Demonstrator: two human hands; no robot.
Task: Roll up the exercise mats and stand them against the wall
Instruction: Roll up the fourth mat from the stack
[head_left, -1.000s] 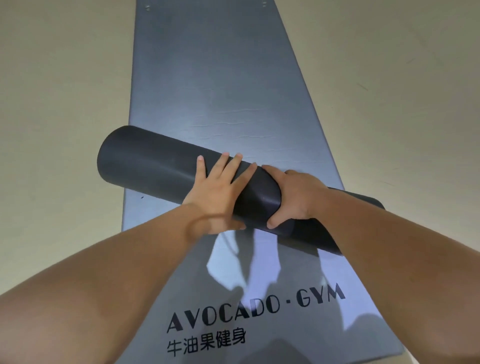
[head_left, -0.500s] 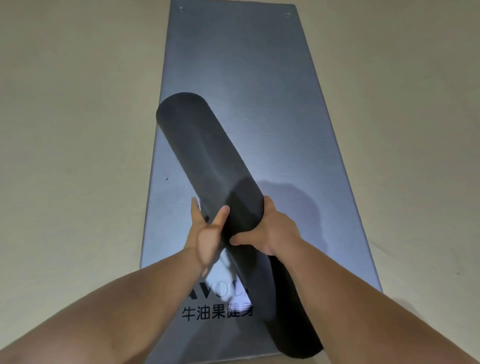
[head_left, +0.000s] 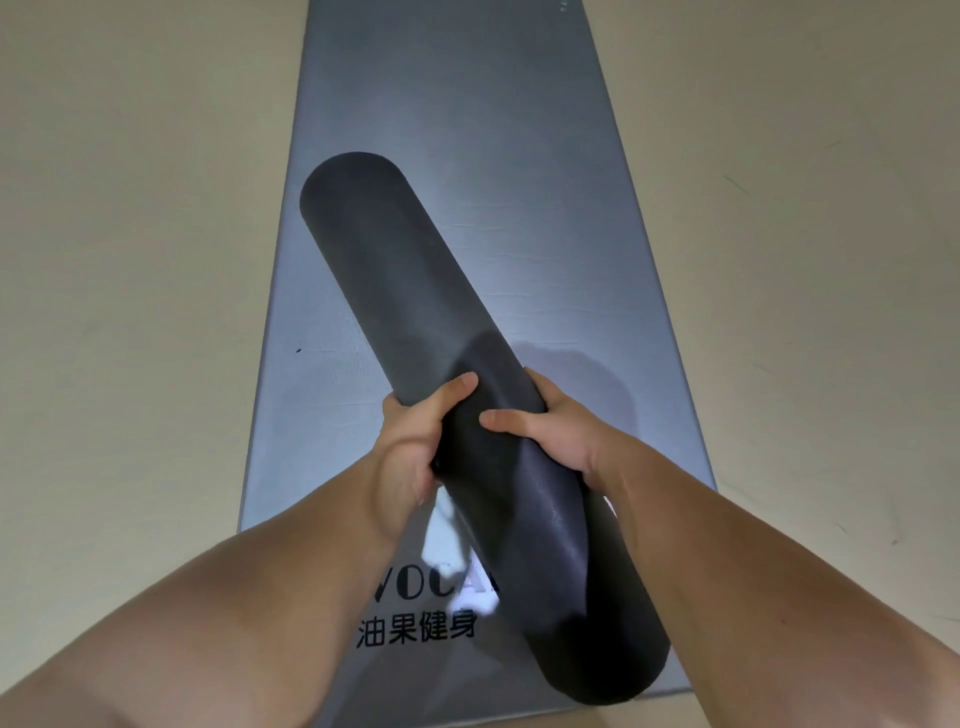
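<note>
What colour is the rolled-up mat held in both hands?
Dark charcoal, nearly black, plain with no pattern: the rolled-up mat, seen in the head view.

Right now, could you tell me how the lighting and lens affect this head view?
Head view: soft overhead light leaves a pale sheen on the flat mat; the rolled mat and hands cast a faint shadow beside the right hand; wide-angle stretch enlarges the forearms; focus stays fairly sharp.

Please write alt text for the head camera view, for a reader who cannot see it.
Two bare hands, left hand and right hand, grip a rolled dark mat, held diagonally above a flat grey mat printed with black lettering, on a beige floor.
</note>
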